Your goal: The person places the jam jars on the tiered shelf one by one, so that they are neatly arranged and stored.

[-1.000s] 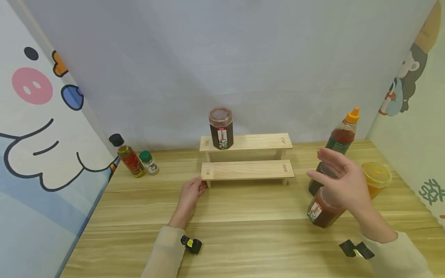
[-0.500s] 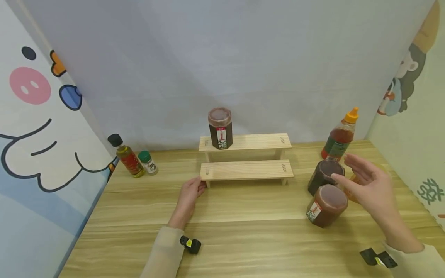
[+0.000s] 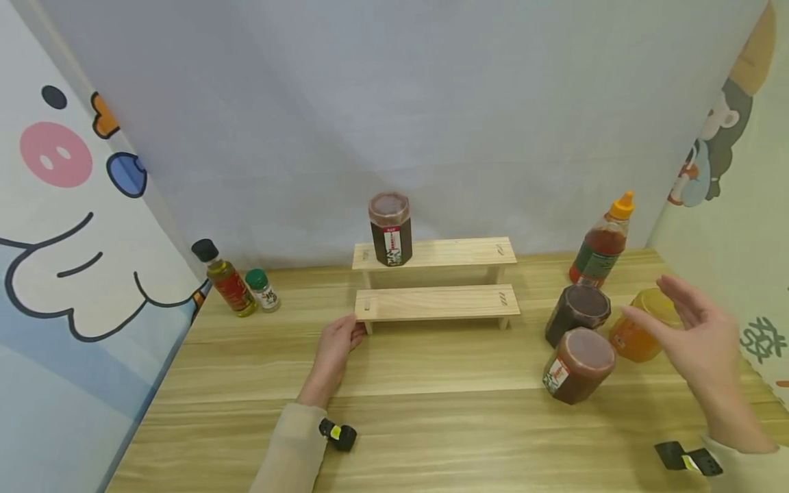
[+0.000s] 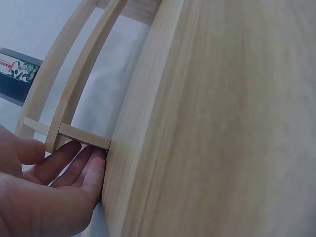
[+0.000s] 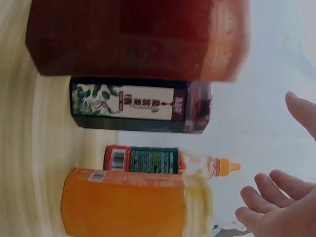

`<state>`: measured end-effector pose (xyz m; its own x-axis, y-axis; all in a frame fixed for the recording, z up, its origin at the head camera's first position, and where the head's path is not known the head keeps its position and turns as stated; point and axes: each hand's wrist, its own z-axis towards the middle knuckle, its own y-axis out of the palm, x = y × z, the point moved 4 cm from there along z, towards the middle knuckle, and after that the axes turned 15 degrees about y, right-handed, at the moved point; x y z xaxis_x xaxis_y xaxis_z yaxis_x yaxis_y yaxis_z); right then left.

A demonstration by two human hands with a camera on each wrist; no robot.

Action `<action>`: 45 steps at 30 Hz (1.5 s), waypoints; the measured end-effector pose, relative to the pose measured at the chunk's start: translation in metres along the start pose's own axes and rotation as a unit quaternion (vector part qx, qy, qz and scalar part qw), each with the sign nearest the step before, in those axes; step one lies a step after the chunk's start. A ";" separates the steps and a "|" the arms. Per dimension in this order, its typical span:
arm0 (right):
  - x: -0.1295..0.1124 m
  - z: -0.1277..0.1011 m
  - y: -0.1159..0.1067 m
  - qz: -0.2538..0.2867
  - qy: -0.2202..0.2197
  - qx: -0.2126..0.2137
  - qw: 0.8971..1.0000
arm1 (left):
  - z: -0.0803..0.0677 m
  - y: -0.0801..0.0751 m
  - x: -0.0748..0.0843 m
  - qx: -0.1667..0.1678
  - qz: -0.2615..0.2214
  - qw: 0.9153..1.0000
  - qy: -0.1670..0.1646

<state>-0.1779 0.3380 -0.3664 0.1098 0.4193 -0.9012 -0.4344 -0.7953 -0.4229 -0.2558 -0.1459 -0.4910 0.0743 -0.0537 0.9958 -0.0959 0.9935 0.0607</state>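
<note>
- The wooden rack (image 3: 437,302) stood at the centre, its near-left end pinched in the left hand (image 3: 335,346), a black jar (image 3: 383,241) on its far tier's left end
- The right hand (image 3: 705,339) had shifted right, off the dark jar (image 3: 576,316) and reddish jar (image 3: 579,370), thumb and fingers wide, gripping nothing
- This put it nearest the orange jar (image 3: 635,337), leaving those two unheld
- Beyond stood the sauce bottle (image 3: 598,257), far right

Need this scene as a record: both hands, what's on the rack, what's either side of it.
left hand: holds rack at its front left corner
right hand: holds nothing; near orange jar
on rack: dark jar, upper step's left end
right of rack: orange jar, red-brown jar, second dark jar, sauce bottle
left of rack: oil bottle, shaker
</note>
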 end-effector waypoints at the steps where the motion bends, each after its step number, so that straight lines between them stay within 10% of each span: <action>1: 0.002 0.001 -0.001 -0.004 0.006 0.003 1.000 | 0.000 0.000 0.000 0.001 0.000 1.000 0.000; 21: 0.046 0.016 -0.014 -0.034 0.087 0.001 0.996 | 0.000 -0.001 0.000 -0.001 -0.003 1.000 -0.001; 45: 0.097 0.023 -0.005 -0.028 0.129 -0.098 0.986 | 0.000 0.000 0.000 0.006 0.002 1.000 -0.002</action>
<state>-0.1859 0.3924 -0.4492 0.3636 0.3596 -0.8593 -0.2423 -0.8543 -0.4600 -0.2553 -0.1460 -0.4913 0.0699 -0.0492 0.9963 -0.1073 0.9926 0.0565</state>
